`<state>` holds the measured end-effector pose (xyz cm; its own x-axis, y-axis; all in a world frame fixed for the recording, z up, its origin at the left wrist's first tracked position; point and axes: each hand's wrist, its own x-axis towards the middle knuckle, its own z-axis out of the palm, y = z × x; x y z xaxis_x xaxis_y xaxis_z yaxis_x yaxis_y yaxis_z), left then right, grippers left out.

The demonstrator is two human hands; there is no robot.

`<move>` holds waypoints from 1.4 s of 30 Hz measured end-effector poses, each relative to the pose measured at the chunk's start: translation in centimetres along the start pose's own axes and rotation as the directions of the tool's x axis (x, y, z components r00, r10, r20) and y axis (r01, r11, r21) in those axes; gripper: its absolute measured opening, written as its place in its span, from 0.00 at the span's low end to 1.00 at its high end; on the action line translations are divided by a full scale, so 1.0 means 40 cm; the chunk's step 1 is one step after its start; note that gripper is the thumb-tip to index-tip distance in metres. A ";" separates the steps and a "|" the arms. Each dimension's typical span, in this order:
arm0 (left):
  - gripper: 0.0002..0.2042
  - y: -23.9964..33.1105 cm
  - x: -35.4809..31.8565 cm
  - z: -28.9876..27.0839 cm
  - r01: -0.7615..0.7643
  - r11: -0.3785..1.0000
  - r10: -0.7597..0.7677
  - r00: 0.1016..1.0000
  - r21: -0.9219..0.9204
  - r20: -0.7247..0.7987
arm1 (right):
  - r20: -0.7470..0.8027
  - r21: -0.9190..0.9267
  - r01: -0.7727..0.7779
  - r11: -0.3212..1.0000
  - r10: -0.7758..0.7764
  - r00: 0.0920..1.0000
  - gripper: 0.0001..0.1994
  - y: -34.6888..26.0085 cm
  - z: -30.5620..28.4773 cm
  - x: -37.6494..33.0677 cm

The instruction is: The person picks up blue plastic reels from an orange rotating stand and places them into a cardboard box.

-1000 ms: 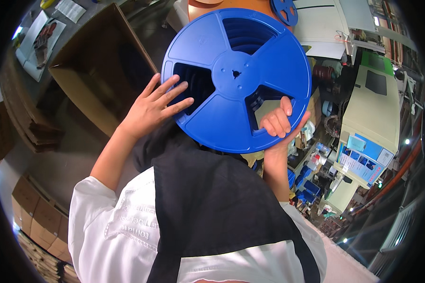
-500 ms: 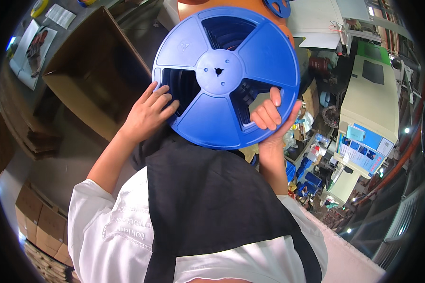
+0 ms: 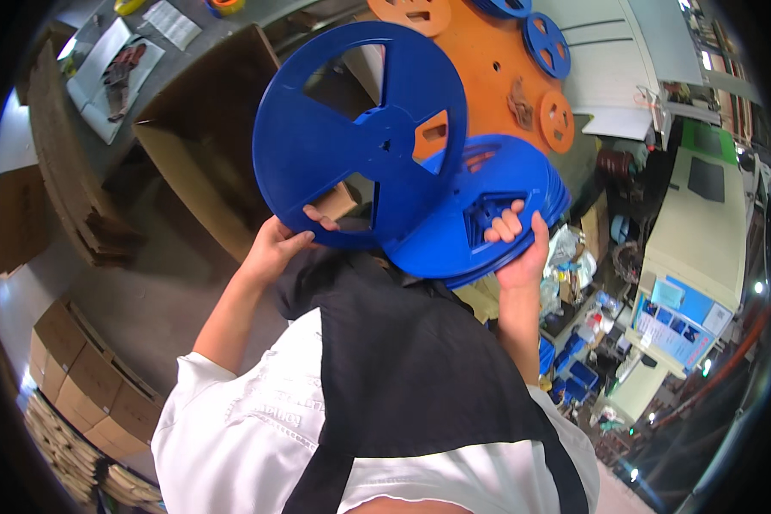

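Observation:
A large blue plastic reel, with cut-out windows and a small central hole, is tilted up in my left hand. The fingers of that hand reach through a window and the thumb presses on the rim. To its right, a stack of similar blue reels leans over at a slant. My right hand grips the stack by its right edge, fingers curled into a window and thumb outside the rim. The left-hand reel overlaps part of the stack.
An open cardboard box stands at the left. Beyond the reels is an orange table with smaller blue reels and orange ones. Cardboard cartons are stacked lower left. A beige machine stands at the right.
One blue reel has come away from the stack and swung up to the left in my left hand. The stack has tilted lower to the right, and more of the orange table shows.

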<state>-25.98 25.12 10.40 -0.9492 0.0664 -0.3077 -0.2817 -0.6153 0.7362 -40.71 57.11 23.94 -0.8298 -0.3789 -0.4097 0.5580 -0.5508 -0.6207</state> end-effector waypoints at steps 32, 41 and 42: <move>0.12 -0.109 -0.135 -0.061 0.009 0.807 -0.022 1.000 -0.591 -0.016 | -0.203 -0.172 -0.033 0.984 -0.002 0.979 0.15 0.032 0.019 -0.003; 0.12 -0.114 -0.149 -0.071 0.028 0.827 -0.043 0.999 -0.561 -0.012 | -0.179 -0.181 -0.036 0.983 0.003 0.984 0.15 0.035 0.017 -0.001; 0.11 -0.114 -0.149 -0.072 0.035 0.830 -0.051 0.999 -0.557 -0.012 | -0.189 -0.186 -0.033 0.982 -0.003 0.982 0.15 0.036 0.020 -0.002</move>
<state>-18.63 25.28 7.15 -0.9319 0.0880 -0.3518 -0.1891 -0.9456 0.2646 -39.84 55.74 23.59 -0.8184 -0.2296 -0.5269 0.5733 -0.3898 -0.7207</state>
